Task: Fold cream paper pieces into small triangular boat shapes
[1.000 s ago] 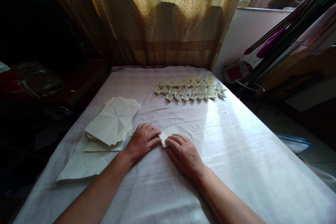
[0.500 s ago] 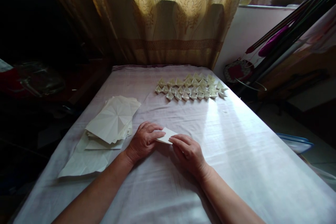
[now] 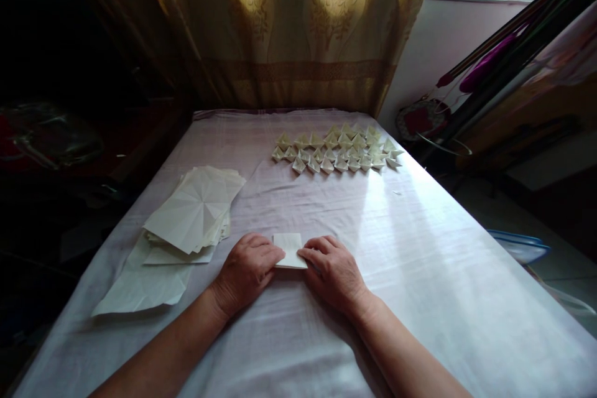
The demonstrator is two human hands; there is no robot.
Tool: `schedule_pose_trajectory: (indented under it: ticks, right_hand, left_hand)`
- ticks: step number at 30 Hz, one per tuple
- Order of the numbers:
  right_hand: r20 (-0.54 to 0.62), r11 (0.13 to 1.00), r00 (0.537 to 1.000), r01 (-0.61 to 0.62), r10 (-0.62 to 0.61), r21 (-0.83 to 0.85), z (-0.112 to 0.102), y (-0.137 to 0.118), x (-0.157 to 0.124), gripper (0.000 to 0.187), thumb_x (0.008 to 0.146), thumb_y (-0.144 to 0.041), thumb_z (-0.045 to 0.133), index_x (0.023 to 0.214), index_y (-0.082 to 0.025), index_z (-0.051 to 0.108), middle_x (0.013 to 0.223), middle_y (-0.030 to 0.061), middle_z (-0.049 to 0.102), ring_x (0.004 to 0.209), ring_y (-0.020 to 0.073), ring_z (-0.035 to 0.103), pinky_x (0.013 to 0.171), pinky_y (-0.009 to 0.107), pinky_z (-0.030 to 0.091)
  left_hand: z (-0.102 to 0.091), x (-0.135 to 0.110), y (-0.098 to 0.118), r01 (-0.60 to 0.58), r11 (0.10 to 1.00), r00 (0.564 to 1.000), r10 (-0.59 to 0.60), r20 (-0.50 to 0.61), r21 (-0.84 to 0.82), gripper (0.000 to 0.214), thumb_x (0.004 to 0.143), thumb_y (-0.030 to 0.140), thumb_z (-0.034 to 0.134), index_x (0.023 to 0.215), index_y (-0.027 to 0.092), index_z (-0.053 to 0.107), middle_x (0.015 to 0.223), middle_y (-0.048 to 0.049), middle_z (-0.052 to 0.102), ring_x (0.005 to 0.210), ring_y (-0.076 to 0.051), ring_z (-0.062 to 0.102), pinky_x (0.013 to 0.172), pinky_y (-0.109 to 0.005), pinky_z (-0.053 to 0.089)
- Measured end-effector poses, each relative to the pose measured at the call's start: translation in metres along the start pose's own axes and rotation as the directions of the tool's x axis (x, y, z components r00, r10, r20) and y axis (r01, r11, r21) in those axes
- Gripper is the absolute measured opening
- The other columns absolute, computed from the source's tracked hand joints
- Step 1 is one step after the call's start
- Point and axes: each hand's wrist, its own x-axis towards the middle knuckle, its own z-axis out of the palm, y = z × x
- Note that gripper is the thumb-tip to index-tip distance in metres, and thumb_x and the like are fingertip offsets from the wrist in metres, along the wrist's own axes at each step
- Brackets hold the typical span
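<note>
A small folded piece of white paper (image 3: 290, 249) is held low over the cloth, squarish, with its near edge facing me. My left hand (image 3: 247, 267) pinches its left side between thumb and fingers. On the opposite side my right hand (image 3: 331, 270) grips the near right corner, its fingers curled. To the left lies a stack of creased paper sheets (image 3: 193, 211); the top one has fold lines radiating from its centre. Beneath the stack, a larger pale sheet (image 3: 140, 289) sticks out towards me.
Rows of small folded paper shapes (image 3: 340, 152) with pointed tips stand at the far right of the cloth-covered surface (image 3: 396, 323). A patterned gold curtain (image 3: 289, 31) hangs behind. Beyond the right edge are a blue-rimmed item (image 3: 520, 245) and leaning poles (image 3: 508, 53).
Both hands have brought the folded paper slightly nearer and turned it, so its edge now faces me squarely. The view has shifted a little.
</note>
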Motion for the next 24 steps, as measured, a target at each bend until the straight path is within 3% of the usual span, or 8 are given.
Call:
schedule_pose_trajectory:
  ticks: [8,12,16,24]
  right_hand:
    - [-0.052,0.980,0.991,-0.117,0.126,0.161,0.009,0.004,0.002,0.011,0.087,-0.022,0.063,0.089,-0.024,0.074,0.093,0.0042,0.070,0.087,0.0204,0.061,0.080,0.036,0.045]
    - [-0.046,0.976,0.983,-0.173,0.180,0.131,0.010,0.003,0.008,0.014,0.088,-0.021,0.063,0.078,-0.023,0.072,0.092,0.0033,0.070,0.087,0.0201,0.062,0.081,0.035,0.043]
    - [-0.032,0.968,0.972,-0.227,0.232,0.106,0.009,0.001,0.015,0.017,0.087,-0.022,0.064,0.071,-0.022,0.069,0.090,0.0021,0.070,0.087,0.0197,0.062,0.080,0.035,0.040]
    - [-0.095,0.950,0.945,-0.308,0.312,0.052,0.017,-0.007,0.016,0.019,0.088,-0.026,0.064,0.070,-0.021,0.063,0.090,0.0027,0.069,0.089,0.0209,0.059,0.081,0.036,0.036]
  left_hand:
    - [0.009,0.000,-0.004,0.185,0.976,0.979,-0.193,-0.069,-0.111,0.013,0.086,0.015,0.062,0.095,0.022,0.068,0.085,-0.0015,0.073,0.080,-0.020,0.067,0.076,-0.034,0.049]
    - [0.012,0.001,-0.003,0.257,0.963,0.959,-0.265,-0.104,-0.086,0.024,0.087,0.021,0.064,0.111,0.018,0.062,0.088,-0.0034,0.071,0.081,-0.020,0.066,0.076,-0.034,0.050]
    - [0.016,0.003,-0.003,0.273,0.960,0.952,-0.279,-0.125,-0.062,0.042,0.091,0.025,0.061,0.131,0.015,0.051,0.081,-0.0009,0.067,0.077,-0.019,0.064,0.076,-0.033,0.050]
    - [0.022,0.006,-0.004,0.273,0.962,0.954,-0.269,-0.135,0.014,0.044,0.096,0.028,0.054,0.137,0.016,0.046,0.078,0.0000,0.063,0.075,-0.019,0.060,0.075,-0.033,0.048]
